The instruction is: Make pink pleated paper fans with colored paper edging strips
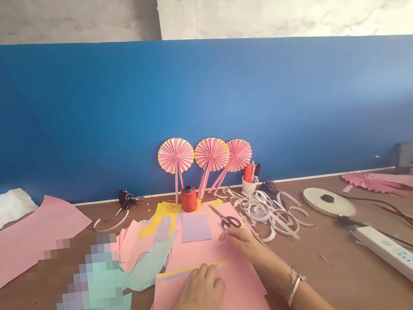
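Note:
My left hand [201, 290] lies on a stack of pink paper sheets [241, 300], fingers flat and close together, just below a thin yellow strip [193, 269]. My right hand [241, 243] rests on the same pink paper farther back, fingers stretched toward a pair of scissors [225, 218] that lie a little beyond the fingertips. A bracelet sits on the right wrist. A small lilac paper square [195, 227] lies left of the scissors. Neither hand holds anything.
Three pink pleated paper fans [210, 155] lean on the blue wall behind an orange thread spool [188, 198]. White paper strips [268, 210], a cup of pens [249, 182], a white disc [325, 201], a power strip [409, 264], keys [127, 199], loose pink, yellow and teal sheets surround.

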